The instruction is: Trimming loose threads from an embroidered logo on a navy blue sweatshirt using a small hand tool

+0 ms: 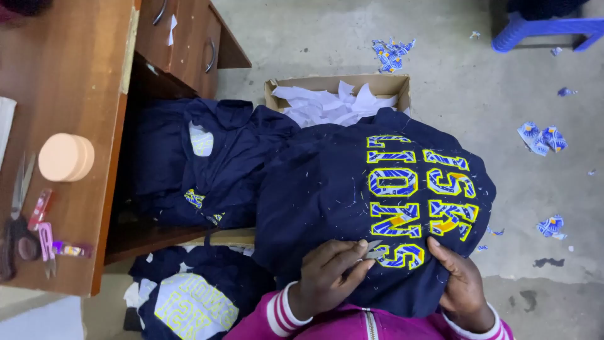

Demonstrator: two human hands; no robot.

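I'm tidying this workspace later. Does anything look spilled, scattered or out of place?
Yes. Blue-patterned scraps litter the floor, with more at the right, outside the cardboard box that holds white offcuts. Navy garments slump in a heap under the desk. Loose thread bits speckle the garment under the hands.

One head-worn camera looked steeply down, close over the lap. It faced the floor, the desk at its left edge.

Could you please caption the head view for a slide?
Left hand works small snips on navy garment; right hand steadies it.
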